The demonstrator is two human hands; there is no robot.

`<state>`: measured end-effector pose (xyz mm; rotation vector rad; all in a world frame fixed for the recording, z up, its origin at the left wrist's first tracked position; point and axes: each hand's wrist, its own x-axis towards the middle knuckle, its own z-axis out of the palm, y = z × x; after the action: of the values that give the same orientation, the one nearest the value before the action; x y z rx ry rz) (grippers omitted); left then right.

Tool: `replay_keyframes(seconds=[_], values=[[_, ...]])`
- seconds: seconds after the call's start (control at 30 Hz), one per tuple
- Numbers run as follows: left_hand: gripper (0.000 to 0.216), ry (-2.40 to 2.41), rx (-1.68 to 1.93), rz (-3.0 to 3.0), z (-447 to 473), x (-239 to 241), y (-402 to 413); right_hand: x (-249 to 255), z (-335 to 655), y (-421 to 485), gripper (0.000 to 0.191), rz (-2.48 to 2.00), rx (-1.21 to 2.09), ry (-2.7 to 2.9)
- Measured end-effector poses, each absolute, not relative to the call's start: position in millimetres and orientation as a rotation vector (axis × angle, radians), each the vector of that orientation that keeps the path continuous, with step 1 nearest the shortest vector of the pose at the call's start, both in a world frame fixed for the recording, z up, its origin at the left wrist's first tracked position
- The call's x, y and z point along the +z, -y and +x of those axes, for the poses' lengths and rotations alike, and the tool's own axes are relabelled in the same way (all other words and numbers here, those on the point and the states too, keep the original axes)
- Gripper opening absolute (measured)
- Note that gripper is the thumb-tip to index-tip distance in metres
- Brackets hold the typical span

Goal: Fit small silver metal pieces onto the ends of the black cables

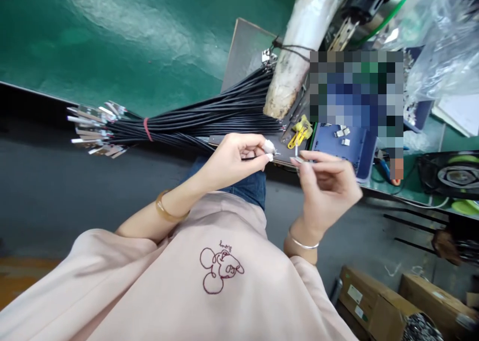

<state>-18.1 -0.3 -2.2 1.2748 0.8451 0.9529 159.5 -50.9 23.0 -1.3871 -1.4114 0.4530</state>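
The left hand [234,161] pinches a black wire's [250,158] metal tip, the right hand [325,181] pinches a small metal clip [298,158], and the two pieces need lining up carefully.

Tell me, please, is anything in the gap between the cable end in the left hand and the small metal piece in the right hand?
Nothing visible does. The left hand pinches the cable end, the right hand pinches the small metal piece, and only an open gap separates them above the tray edge.

Factory workbench: bundled cables [202,119], cartons [377,306].
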Motion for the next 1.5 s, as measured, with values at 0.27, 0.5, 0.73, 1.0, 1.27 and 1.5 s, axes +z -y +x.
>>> replay_keyframes(seconds=[0.27, 0.5, 0.73, 1.0, 1.27, 1.5], values=[[0.011, -0.852, 0.897, 1.309, -18.1, 2.2, -1.3, -3.3, 145.0, 46.4, 0.004, -1.361, 0.631, 1.383], [0.019, -0.825, 0.876, 1.340, -20.3, 3.4, -1.7, -10.4, 140.8, 45.1, 0.009, -1.299, 0.612, 1.401], [0.022, -0.794, 0.826, 1.375, -22.7, 3.2, -3.6, -13.6, 145.0, 46.5, 0.015, -1.259, 0.489, 1.504], [0.022, -0.748, 0.765, 1.355, -26.2, 3.6, -3.1, -8.5, 149.6, 48.3, 0.019, -1.220, 0.322, 1.714], [0.023, -0.724, 0.754, 1.325, -26.5, 2.8, -4.6, -9.7, 149.0, 47.7, 0.019, -1.217, 0.344, 1.688], [0.021, -0.746, 0.710, 1.324, -26.4, 3.9, -4.2, -4.8, 156.0, 48.1, 0.022, -1.208, 0.191, 1.880]])
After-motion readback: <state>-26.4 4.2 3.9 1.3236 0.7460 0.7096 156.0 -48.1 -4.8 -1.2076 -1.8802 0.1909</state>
